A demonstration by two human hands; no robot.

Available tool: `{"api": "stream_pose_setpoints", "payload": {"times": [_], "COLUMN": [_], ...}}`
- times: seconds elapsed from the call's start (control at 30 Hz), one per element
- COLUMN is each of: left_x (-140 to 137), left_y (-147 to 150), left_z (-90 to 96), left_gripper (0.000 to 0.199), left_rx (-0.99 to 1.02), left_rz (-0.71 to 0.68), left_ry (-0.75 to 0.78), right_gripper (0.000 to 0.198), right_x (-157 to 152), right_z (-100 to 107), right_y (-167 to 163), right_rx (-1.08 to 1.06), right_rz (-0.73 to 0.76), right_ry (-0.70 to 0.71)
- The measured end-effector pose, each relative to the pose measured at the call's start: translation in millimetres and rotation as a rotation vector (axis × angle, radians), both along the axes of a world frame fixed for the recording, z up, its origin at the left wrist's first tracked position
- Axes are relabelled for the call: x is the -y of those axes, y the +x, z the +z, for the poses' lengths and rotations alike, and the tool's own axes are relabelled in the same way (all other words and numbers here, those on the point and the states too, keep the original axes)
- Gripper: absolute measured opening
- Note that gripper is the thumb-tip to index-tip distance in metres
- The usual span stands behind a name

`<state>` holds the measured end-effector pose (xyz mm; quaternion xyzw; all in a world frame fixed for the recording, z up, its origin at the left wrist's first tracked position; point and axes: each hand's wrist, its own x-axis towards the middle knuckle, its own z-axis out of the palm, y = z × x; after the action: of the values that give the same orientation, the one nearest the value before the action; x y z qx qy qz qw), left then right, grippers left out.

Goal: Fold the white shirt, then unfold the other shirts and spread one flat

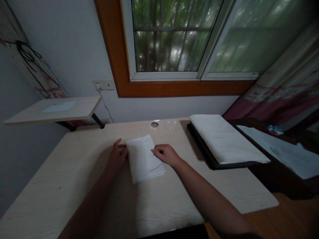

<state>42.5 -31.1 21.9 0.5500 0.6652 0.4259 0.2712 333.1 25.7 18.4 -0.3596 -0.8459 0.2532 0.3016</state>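
Note:
A folded white sheet (pixel 143 159), soft like thin cloth or tissue, lies on the pale wooden desk (pixel 169 199). Its lower right corner shows several uneven layers. My left hand (pixel 117 155) is at the sheet's upper left edge, with the thumb and a finger closed on it and the index finger raised. On the opposite side, my right hand (pixel 167 154) has its fingers curled, thumb and fingertips pinching the right edge. Both forearms reach in from the near side.
A larger white sheet (pixel 224 139) lies over a flat black object (pixel 206 152) at the desk's right. A small raised shelf (pixel 54 111) with a paper stands at the left. A cable hole (pixel 155 124) is near the back edge, below the window and wall socket (pixel 103 85).

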Motion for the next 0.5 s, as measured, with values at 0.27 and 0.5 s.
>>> {"api": "stream_pose_setpoints", "payload": {"times": [0.27,0.5], "left_x": [-1,5], "left_y": [7,20], "left_z": [2.6,-0.6], "left_gripper": [0.087,0.107], "left_rx": [0.346,0.178], "left_rz": [-0.011,-0.146], "left_ry": [-0.199,-0.033], "right_gripper": [0.042,0.04], "right_x": [-2,1], "right_z": [-2,6], "right_y": [3,6], "right_rx": [0.007,0.02], "right_rz": [0.134,0.211], "right_ry": [-0.037,-0.092]}}
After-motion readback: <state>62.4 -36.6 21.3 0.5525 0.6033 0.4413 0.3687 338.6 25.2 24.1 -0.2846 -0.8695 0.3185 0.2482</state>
